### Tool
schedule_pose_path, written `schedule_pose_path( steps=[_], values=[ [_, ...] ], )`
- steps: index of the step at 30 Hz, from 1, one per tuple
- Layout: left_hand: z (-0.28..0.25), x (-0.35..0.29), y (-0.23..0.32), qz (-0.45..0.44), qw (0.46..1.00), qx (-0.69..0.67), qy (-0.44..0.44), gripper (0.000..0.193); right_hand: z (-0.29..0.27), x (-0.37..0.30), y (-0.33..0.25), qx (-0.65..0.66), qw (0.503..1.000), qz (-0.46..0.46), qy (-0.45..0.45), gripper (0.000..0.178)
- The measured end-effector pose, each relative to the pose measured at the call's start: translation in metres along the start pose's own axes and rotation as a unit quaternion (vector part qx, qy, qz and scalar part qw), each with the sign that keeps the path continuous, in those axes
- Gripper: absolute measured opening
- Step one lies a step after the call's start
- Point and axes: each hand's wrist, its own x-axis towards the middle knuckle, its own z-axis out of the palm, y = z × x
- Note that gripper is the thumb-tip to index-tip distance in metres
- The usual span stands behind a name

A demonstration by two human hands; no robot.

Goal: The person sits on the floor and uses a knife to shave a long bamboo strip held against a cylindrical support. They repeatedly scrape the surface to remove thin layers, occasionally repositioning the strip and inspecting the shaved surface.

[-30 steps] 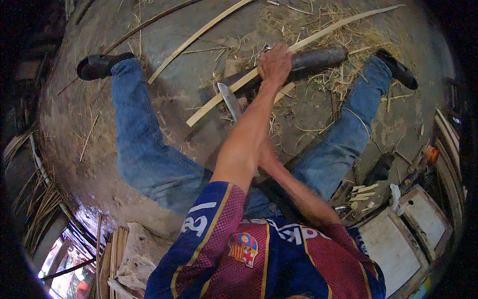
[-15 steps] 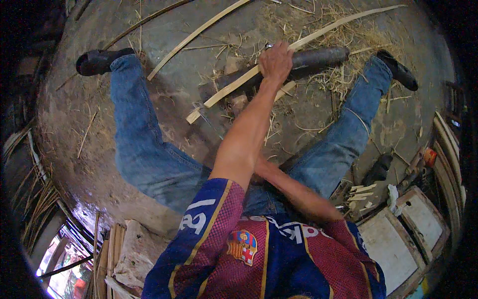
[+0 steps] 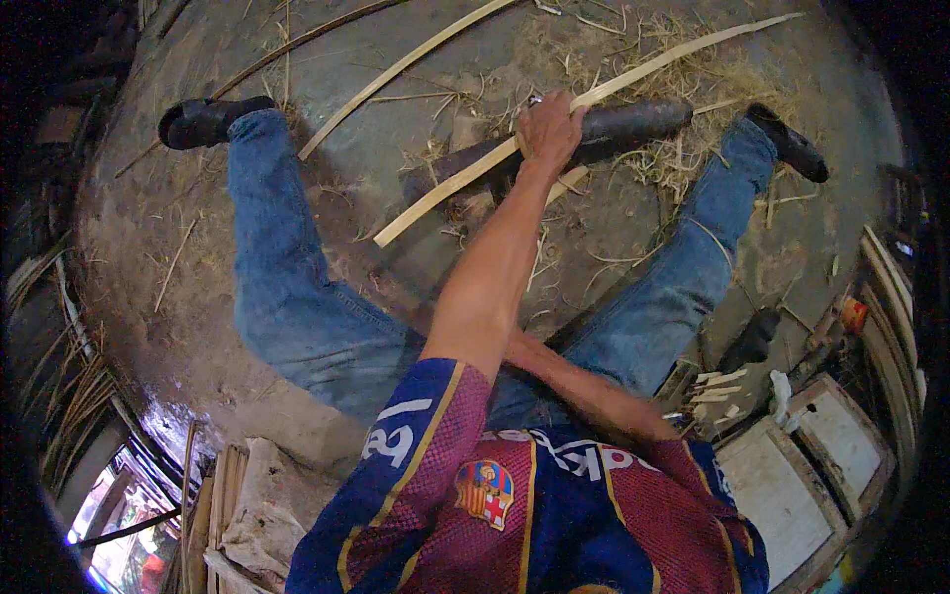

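Observation:
My left hand [image 3: 550, 131] is closed around a long pale bamboo-like strip [image 3: 445, 198]. The strip lies slantwise across a dark cylinder-shaped block [image 3: 638, 121], with its near end out to the left and its curved far end rising to the right. My right forearm [image 3: 584, 386] passes beneath my left arm. The right hand itself is hidden behind the left forearm, so its fingers and anything in them do not show.
Thin shavings [image 3: 633, 173] litter the ground around the block. Another pale strip [image 3: 396, 69] lies beyond it. My legs are spread on both sides. Short cut pieces [image 3: 720, 384] and framed pale panels [image 3: 772, 485] are at the lower right, a bundled sack [image 3: 277, 515] at the lower left.
A thin blade-like thing seen near the strip's near end is now out of sight. My right forearm has shifted slightly; my left hand still grips the strip in about the same place.

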Motion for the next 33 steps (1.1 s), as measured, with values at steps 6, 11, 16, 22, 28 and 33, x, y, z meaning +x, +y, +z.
schedule_pose_path(
  steps=[6,11,16,22,28,33],
  values=[
    [-0.005,0.011,-0.012,-0.038,0.995,-0.072,-0.057,0.04,-0.051,0.041,0.055,-0.032,0.976,0.051,0.207,0.041],
    [-0.016,0.015,-0.001,-0.048,0.988,-0.085,-0.118,0.039,-0.043,0.045,0.067,-0.117,0.939,-0.128,0.296,0.03],
    [-0.009,0.013,-0.01,-0.045,0.992,-0.106,-0.055,0.031,-0.05,0.034,0.033,-0.002,0.966,0.059,0.25,0.028],
    [0.004,0.015,-0.021,-0.03,0.995,-0.093,-0.022,0.031,-0.046,0.039,0.066,-0.003,0.974,-0.034,0.224,0.03],
    [-0.011,0.013,-0.005,-0.065,0.99,-0.109,-0.067,0.031,-0.036,0.035,0.045,-0.184,0.977,-0.019,0.106,0.04],
    [-0.011,0.011,-0.011,-0.06,0.993,-0.091,-0.053,0.031,-0.012,0.022,0.041,-0.024,0.984,-0.054,0.166,0.051]
  ],
)
